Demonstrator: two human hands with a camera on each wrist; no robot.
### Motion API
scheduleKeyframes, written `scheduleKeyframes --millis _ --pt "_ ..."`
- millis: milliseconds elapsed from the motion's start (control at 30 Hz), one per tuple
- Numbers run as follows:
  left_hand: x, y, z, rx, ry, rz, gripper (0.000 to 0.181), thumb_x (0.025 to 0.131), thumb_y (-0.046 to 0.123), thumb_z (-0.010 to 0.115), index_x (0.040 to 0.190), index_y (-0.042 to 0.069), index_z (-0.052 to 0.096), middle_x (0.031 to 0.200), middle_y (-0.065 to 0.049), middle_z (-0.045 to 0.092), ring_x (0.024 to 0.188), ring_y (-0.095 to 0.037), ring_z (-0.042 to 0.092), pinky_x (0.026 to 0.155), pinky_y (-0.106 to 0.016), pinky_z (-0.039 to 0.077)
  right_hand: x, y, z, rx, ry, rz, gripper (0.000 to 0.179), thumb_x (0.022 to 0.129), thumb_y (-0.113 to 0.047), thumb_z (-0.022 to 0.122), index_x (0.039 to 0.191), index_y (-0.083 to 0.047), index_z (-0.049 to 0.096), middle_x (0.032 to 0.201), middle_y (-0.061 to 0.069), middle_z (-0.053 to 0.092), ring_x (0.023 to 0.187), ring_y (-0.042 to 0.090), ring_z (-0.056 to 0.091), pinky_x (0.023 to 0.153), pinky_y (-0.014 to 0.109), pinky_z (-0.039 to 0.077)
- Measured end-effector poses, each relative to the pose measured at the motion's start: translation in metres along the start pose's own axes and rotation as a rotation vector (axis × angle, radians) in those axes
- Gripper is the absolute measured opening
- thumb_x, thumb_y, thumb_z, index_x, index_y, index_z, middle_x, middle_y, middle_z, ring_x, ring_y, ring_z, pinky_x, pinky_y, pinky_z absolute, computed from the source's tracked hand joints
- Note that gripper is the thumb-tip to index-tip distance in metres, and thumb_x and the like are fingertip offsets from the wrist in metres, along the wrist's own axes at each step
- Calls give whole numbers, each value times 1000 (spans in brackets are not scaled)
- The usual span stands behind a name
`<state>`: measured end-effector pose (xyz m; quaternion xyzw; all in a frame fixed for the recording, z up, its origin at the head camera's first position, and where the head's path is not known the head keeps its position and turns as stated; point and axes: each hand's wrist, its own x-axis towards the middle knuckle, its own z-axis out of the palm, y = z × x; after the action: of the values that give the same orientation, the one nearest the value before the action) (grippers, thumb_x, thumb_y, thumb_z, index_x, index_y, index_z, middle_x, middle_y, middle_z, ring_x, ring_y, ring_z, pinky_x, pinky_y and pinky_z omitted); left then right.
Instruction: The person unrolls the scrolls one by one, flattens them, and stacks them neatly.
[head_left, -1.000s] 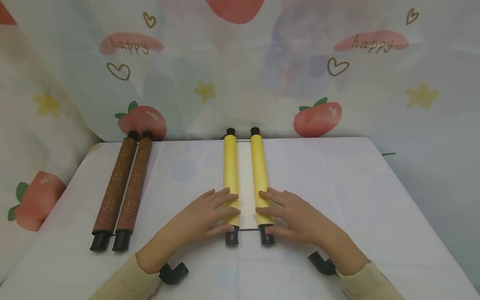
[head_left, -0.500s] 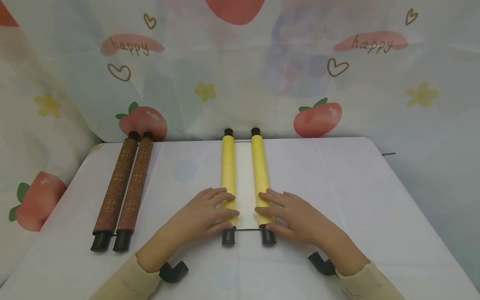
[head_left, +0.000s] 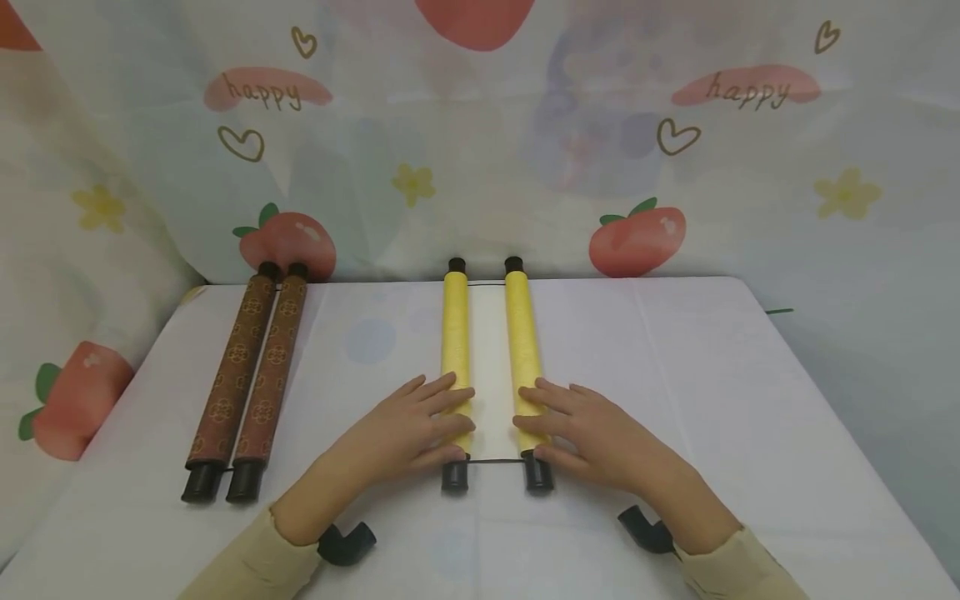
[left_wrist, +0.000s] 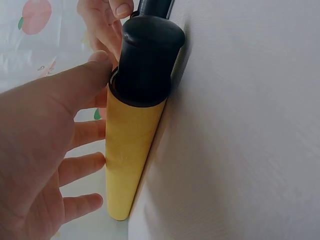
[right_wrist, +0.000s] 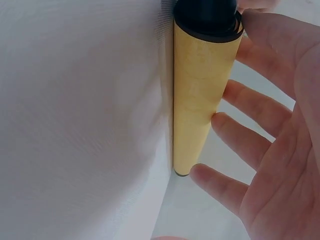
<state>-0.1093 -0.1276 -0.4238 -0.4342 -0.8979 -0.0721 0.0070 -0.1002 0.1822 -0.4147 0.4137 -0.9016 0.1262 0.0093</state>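
Note:
A yellow scroll lies partly unrolled on the white table, its left roll point(head_left: 455, 333) and right roll point(head_left: 522, 333) standing apart with a strip of blank cream paper point(head_left: 491, 367) between them. Black knobs cap both ends of each roll. My left hand point(head_left: 408, 429) rests its spread, fairly straight fingers on top of the left roll near the front; its thumb lies by the front knob point(left_wrist: 150, 55) in the left wrist view. My right hand point(head_left: 592, 433) lies likewise on the right roll, fingertips on the yellow backing point(right_wrist: 202, 90) in the right wrist view.
To the left lies a brown patterned scroll point(head_left: 232, 375), its two rolls side by side. Black curved pieces point(head_left: 347, 544) show by each wrist. A printed fabric backdrop point(head_left: 480, 150) rises behind the table's point(head_left: 675, 358) far edge.
The left yellow roll has shifted left under my left hand, and the right roll slightly right. The paper strip between them has widened. The brown scroll stays where it was.

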Motion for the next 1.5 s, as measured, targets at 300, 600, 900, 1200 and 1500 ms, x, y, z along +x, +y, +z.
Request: scheduleKeyframes --millis 300,600,900,1200,1500 --pt "0 -2 -2 -1 18 2 36 98 53 55 124 32 69 148 -1 51 144 -29 38 114 -51 33 0 3 0 17 31 5 38 94 -43 66 126 -22 69 146 3 54 142 26 43 107 56 40" --pt "0 -6 -1 38 95 56 28 98 46 60 115 29 73 143 -5 55 138 -32 45 111 -48 38 2 4 1 10 95 -26 38 89 -41 74 121 -22 71 136 5 60 134 29 50 107 47 42" --pt "-1 -5 -3 -10 36 14 30 99 48 56 116 28 70 148 -4 51 144 -32 39 111 -55 36 1 4 1 0 82 24 33 87 -42 76 113 -22 74 139 7 57 135 29 49 106 48 43" --pt "-3 -2 -5 -5 -9 -20 32 99 50 56 120 31 70 148 -3 51 144 -30 38 111 -56 35 -2 3 1 -11 54 70 36 85 -44 77 113 -22 71 141 5 58 136 27 49 105 46 45" --pt "-3 -2 -7 17 -14 -33 32 100 50 54 118 32 72 151 -1 48 146 -29 35 112 -57 34 -1 3 -3 -21 20 62 34 88 -36 75 119 -23 73 148 10 52 140 36 44 110 51 39"
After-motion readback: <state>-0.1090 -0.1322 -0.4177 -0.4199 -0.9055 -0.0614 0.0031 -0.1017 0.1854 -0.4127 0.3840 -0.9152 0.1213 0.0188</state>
